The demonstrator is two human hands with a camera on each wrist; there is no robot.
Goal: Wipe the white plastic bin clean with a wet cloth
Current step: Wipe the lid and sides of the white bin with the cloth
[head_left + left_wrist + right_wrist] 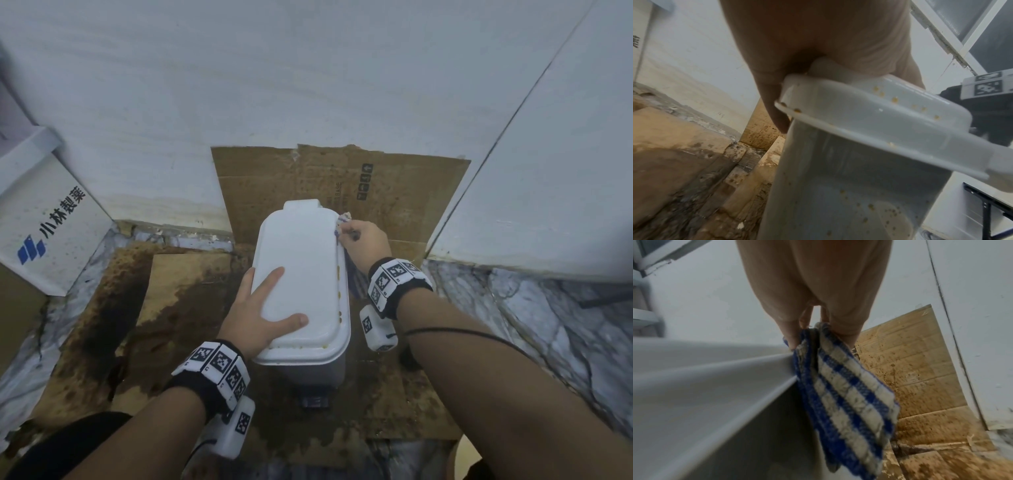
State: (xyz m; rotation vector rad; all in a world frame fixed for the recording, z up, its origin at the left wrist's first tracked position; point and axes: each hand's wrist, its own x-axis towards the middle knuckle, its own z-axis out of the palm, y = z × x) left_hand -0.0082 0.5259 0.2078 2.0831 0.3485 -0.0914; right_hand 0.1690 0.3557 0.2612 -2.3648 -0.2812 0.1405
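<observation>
The white plastic bin point(301, 281) stands upright on stained cardboard, lid shut, with yellow specks along its right and front rim point(894, 99). My left hand point(263, 308) lies flat on the lid's near left part, fingers straight, thumb spread across the top. My right hand point(359, 240) grips a blue-and-white checked cloth point(842, 386) and holds it against the lid's far right edge point(756, 369). The cloth hangs down beside the bin wall. In the head view only a scrap of cloth point(343, 218) shows above the fingers.
Wet, brown-stained cardboard point(144, 308) covers the floor around the bin, and another sheet point(394, 185) leans on the white wall behind. A white printed box point(51, 219) stands at the left. Marbled floor point(531, 308) shows at the right.
</observation>
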